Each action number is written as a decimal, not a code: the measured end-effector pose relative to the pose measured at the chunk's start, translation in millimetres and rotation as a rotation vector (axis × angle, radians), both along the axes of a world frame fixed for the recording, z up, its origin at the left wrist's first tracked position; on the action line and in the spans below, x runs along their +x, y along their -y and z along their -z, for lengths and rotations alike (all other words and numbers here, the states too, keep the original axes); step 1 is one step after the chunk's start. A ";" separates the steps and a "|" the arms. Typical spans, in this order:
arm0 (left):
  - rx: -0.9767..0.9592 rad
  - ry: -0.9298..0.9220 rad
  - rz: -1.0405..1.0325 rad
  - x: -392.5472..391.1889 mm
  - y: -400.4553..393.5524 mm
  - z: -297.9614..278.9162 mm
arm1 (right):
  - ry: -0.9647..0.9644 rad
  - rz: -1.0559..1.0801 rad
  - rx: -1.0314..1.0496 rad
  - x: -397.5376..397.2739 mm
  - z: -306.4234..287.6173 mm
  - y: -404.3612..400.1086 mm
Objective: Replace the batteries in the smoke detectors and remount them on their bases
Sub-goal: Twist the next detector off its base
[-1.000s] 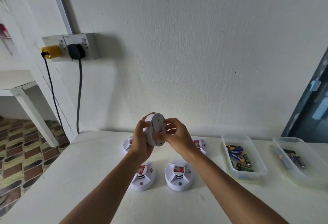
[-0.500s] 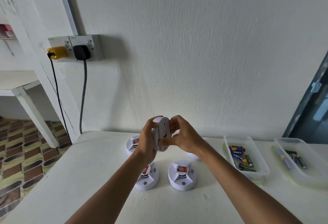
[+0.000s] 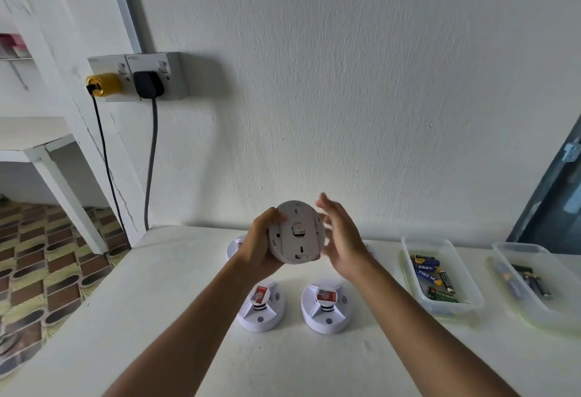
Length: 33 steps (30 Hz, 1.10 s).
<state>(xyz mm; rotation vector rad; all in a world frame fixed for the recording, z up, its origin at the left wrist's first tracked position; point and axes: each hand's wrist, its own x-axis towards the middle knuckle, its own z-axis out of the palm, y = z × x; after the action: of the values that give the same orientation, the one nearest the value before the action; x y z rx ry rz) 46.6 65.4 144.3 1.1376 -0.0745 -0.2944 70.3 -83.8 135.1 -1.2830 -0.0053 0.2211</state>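
— What are the hands doing?
— The left hand grips a round white smoke detector above the table, fingers curled round its left edge, its flat back turned to the camera. The right hand is just beside its right edge, fingers straight and spread, a little blurred; I cannot tell if they touch it.

— And below them?
— Two more smoke detectors, one left, one right, lie side by side on the white table. They are smooth white plastic domes, each with a red label. Part of another white disc shows behind the left wrist.

— The containers?
— Two clear, rounded rectangular plastic trays sit to the right. The nearer tray holds a loose pile of cylindrical batteries, blue, black and green. The farther tray holds a few dark batteries.

— Beyond that?
— A rough-textured white wall, with a double socket carrying a yellow plug and a black plug.
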 end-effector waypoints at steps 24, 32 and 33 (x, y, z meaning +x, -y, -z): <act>1.090 0.832 -0.486 15.3 35.6 10.2 | 0.008 0.292 0.594 0.4 18.2 -15.3; 1.057 0.806 -0.507 28.7 51.4 7.5 | 0.014 0.447 0.516 1.8 15.3 -14.8; 1.049 0.784 -0.511 29.8 52.0 9.6 | 0.003 0.475 0.490 2.1 16.1 -15.9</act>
<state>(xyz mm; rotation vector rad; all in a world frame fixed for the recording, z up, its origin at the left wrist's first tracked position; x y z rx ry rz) 76.4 13.5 134.7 2.2025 -0.3390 0.6741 72.4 -67.9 119.0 -0.7658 0.2280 -0.1844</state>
